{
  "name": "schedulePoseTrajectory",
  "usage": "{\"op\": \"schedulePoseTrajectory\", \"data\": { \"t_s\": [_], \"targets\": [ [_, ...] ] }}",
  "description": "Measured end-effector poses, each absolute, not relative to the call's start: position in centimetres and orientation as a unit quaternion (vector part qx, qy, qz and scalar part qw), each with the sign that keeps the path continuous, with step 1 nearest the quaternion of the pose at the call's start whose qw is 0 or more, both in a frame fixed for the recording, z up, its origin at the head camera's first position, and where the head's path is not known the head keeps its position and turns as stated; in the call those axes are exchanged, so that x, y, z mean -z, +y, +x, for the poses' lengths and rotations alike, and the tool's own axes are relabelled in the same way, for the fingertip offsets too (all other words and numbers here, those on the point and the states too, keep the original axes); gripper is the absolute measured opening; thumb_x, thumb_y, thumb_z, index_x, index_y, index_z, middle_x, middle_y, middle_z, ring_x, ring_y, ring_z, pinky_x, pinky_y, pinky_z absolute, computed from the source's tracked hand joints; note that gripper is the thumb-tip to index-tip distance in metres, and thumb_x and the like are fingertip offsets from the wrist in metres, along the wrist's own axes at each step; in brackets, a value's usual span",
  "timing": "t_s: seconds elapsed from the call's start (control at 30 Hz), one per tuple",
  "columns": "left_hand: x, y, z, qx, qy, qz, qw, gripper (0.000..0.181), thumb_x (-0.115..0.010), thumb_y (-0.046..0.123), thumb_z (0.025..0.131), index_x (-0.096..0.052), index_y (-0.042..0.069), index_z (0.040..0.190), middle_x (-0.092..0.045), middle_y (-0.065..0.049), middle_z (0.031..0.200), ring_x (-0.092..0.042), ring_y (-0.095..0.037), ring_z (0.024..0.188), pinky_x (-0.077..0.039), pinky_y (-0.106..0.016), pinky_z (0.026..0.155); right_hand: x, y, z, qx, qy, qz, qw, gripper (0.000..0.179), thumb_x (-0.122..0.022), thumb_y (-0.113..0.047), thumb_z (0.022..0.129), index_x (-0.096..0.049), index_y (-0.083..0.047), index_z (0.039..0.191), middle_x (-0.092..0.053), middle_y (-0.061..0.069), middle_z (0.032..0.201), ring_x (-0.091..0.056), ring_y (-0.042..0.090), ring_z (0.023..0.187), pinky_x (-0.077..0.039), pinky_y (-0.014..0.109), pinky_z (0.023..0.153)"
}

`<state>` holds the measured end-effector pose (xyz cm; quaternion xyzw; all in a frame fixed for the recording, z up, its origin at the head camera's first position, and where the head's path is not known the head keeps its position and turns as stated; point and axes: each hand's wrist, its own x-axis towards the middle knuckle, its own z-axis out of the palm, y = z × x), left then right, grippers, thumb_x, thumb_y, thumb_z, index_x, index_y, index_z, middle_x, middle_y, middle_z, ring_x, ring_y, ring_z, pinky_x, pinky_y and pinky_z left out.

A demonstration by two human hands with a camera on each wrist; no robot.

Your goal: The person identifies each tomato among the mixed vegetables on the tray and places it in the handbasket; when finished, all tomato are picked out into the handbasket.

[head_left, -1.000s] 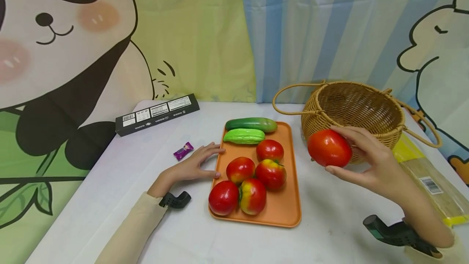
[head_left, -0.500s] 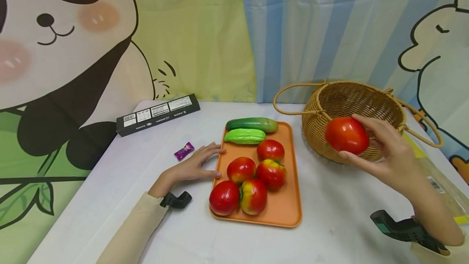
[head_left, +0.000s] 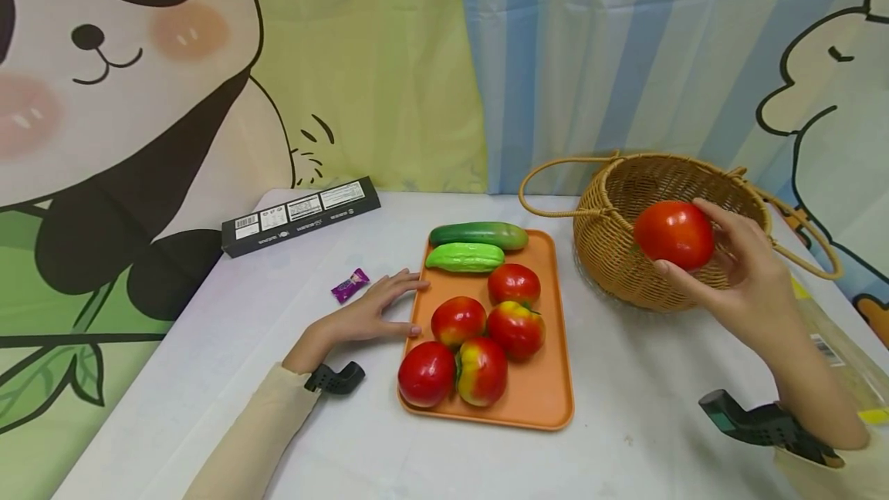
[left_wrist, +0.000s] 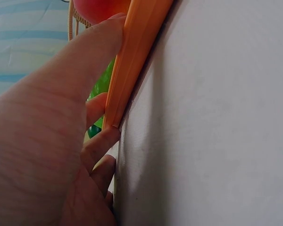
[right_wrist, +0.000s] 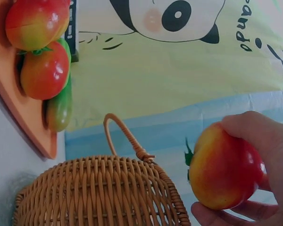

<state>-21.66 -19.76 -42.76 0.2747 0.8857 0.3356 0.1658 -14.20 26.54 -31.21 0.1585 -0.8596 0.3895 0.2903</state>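
My right hand (head_left: 753, 292) holds a red tomato (head_left: 674, 235) between thumb and fingers. In the head view the tomato overlaps the near rim of the wicker basket (head_left: 607, 272). The right wrist view shows yellow patches and a green calyx on this tomato (right_wrist: 225, 172), raised beside the basket's rim. My left hand (head_left: 364, 311) rests at the left edge of the orange tray (head_left: 545, 400), thumb and fingers spread and touching its rim (left_wrist: 137, 52). Several red-and-yellow tomatoes (head_left: 514, 330) lie on the tray, with a dark green cucumber (head_left: 479, 234) and a light green cucumber (head_left: 464, 257) behind them.
A black box (head_left: 302, 218) lies at the back left, and a purple wrapped candy (head_left: 350, 285) lies near my left hand. The basket's handle (head_left: 549, 214) sticks out towards the tray. A clear-and-yellow package (head_left: 843, 361) lies at the right, partly behind my right arm.
My right hand has carried the tomato right and up, from in front of the basket to over its near rim. The left hand stays at the tray.
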Motion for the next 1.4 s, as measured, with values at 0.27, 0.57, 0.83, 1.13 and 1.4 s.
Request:
{"op": "schedulePoseTrajectory", "data": {
  "t_s": [0.27,0.57,0.83,1.13,1.4],
  "targets": [
    [42.7,-19.9,-21.5,-0.337,0.887,0.268,0.169,0.073,-0.072,0.048,0.083,-0.039,0.036,0.147,-0.019,-0.006,0.162,-0.006,-0.032,0.15,-0.004,-0.063,0.116,31.2,26.7,-15.3,-0.421,-0.853,0.111,0.289,0.078,-0.08,0.005,0.074,-0.049,-0.013,0.143,-0.045,-0.016,0.129,-0.048,-0.005,0.115,-0.04,0.003,0.089],
    [42.6,-20.0,-21.6,-0.336,0.887,0.264,0.173,0.074,-0.072,0.049,0.083,-0.038,0.036,0.148,-0.017,-0.006,0.163,-0.005,-0.032,0.15,-0.002,-0.062,0.117,30.8,26.7,-16.7,-0.391,-0.862,0.102,0.307,0.073,-0.081,-0.005,0.077,-0.05,-0.015,0.143,-0.049,0.01,0.137,-0.045,-0.002,0.117,-0.039,0.003,0.089],
    [42.6,-19.8,-21.8,-0.333,0.887,0.27,0.173,0.074,-0.072,0.049,0.083,-0.039,0.035,0.148,-0.02,-0.006,0.162,-0.006,-0.032,0.15,-0.006,-0.064,0.116,30.7,27.7,-17.7,-0.359,-0.884,0.097,0.284,0.073,-0.082,-0.01,0.077,-0.05,-0.011,0.142,-0.05,0.022,0.135,-0.044,-0.003,0.106,-0.033,-0.005,0.079],
    [42.7,-19.9,-21.9,-0.331,0.887,0.27,0.173,0.074,-0.072,0.049,0.083,-0.039,0.035,0.148,-0.019,-0.007,0.162,-0.006,-0.032,0.15,-0.004,-0.063,0.116,30.3,29.2,-18.5,-0.335,-0.93,0.031,0.148,0.08,-0.077,-0.03,0.084,-0.036,-0.008,0.15,-0.042,0.033,0.139,-0.048,0.053,0.113,-0.049,0.011,0.071],
    [42.7,-19.8,-21.8,-0.334,0.886,0.274,0.168,0.074,-0.072,0.048,0.083,-0.04,0.034,0.147,-0.021,-0.006,0.161,-0.006,-0.031,0.15,-0.005,-0.062,0.117,29.4,30.1,-19.8,-0.305,-0.947,0.071,0.075,0.08,-0.077,-0.027,0.085,-0.034,0.001,0.148,-0.044,0.037,0.135,-0.05,0.056,0.111,-0.047,0.067,0.083]
  ]
}}
